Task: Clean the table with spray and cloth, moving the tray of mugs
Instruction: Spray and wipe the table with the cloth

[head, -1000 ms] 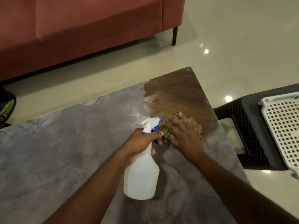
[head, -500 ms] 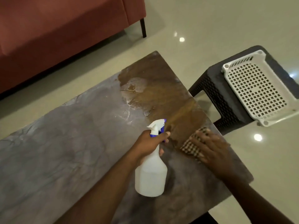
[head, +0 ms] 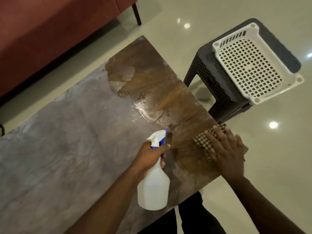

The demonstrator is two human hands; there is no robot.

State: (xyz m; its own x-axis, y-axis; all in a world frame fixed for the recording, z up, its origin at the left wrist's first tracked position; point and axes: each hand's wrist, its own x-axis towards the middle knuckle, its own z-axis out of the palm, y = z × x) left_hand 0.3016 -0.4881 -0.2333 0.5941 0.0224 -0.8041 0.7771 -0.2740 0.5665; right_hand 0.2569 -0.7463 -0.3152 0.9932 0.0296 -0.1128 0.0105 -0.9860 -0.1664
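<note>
My right hand (head: 226, 154) has dragged the checked cloth (head: 204, 144) to the grey-brown stone worktop (head: 67, 149)'s 3 o'clock edge — flat, pressing; left hand (head: 150, 157) grips the white spray bottle (head: 153, 188). Overlap strokes toward 12.

No readable text, labels, brands or numbers anywhere. Spray bottle (head: 153, 190) at 6 o'clock: plain white, no label showing. Basket (head: 256, 63) at 2 o'clock: bare plastic grid, no markings.
</note>
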